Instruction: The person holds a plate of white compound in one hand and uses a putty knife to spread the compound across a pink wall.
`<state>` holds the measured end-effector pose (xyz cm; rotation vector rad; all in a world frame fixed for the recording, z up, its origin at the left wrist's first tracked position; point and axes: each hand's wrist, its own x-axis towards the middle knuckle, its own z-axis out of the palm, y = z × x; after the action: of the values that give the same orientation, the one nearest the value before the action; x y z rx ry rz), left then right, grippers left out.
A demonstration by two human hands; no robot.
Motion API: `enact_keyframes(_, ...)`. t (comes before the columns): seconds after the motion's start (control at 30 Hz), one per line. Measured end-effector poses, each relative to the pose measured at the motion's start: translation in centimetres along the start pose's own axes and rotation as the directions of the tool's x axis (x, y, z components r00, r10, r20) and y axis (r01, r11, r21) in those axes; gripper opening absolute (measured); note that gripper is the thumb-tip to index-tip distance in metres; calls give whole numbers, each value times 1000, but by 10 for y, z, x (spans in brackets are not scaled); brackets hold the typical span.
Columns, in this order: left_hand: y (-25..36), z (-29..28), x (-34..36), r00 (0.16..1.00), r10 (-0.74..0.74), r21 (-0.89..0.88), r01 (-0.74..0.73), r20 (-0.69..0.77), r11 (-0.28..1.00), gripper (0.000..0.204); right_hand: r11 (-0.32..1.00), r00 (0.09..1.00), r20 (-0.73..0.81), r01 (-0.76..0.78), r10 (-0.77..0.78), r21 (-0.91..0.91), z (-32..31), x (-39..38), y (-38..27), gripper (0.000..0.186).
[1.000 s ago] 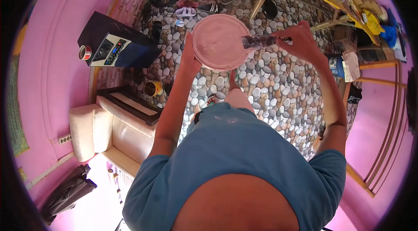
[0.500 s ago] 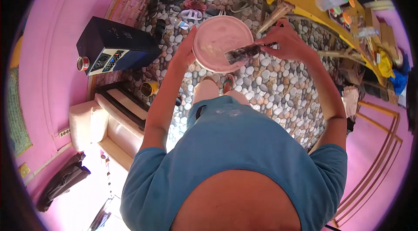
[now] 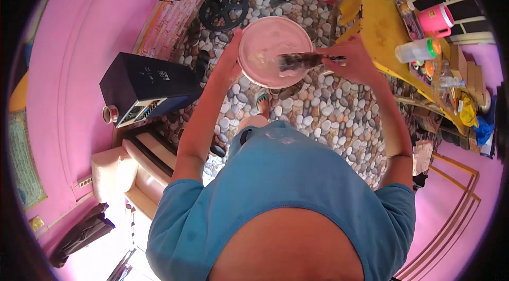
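A round pink-topped tub or lid with a pale rim [image 3: 257, 42] is held out in front of me, its top smeared with wet-looking pink. Its left edge is gripped by my left hand [image 3: 231, 61], fingers partly hidden beneath. My right hand [image 3: 356, 59] is closed on the handle of a dark, flat-ended tool that looks like a paintbrush [image 3: 298, 61]. The tool's end lies over the right half of the pink surface and appears to touch it. How deep the tub is cannot be seen.
A black speaker [image 3: 154, 82] with a cup on it stands left, near a cream armchair [image 3: 114, 169]. Ahead is a fan [image 3: 222, 9]. A yellow table [image 3: 383, 26] with a pink mug and bottles stands right. The floor is pebble-patterned [image 3: 339, 122]; sandals lie farther off.
The room has shifted in view as I move over the floor, the fan showing more. The tub stays between my hands, and the brush-like tool has turned to lie nearly level across it.
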<state>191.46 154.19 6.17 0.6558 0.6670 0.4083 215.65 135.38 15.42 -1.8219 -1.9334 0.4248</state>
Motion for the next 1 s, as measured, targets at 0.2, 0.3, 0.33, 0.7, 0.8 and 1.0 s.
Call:
enact_keyframes(0.2, 44, -17, 64, 989, -144, 43, 142, 40, 989, 55, 980, 991, 111, 92, -73, -177, -34, 60, 46, 25)
enact_keyframes(0.3, 56, -20, 95, 975, -211, 44, 208, 66, 977, 56, 983, 985, 170, 68, -38, -171, -31, 77, 62, 26)
enact_keyframes(0.33, 61, -20, 108, 967, -241, 29, 239, 83, 971, 56, 983, 986, 163, 61, -32, -174, -31, 83, 68, 26)
enact_keyframes(0.7, 88, 11, 222, 983, -175, -51, 178, 62, 983, 53, 998, 997, 61, -50, 48, 24, -27, 134, 141, 27)
enact_keyframes(0.8, 89, 30, 255, 989, -149, -67, 150, 24, 986, 53, 993, 991, 80, -112, 108, 36, -39, 145, 170, 27)
enact_keyframes(1.0, 71, 71, 308, 1000, -11, -41, 10, -22, 999, 55, 989, 990, 63, -129, 125, 72, -60, 174, 217, 26)
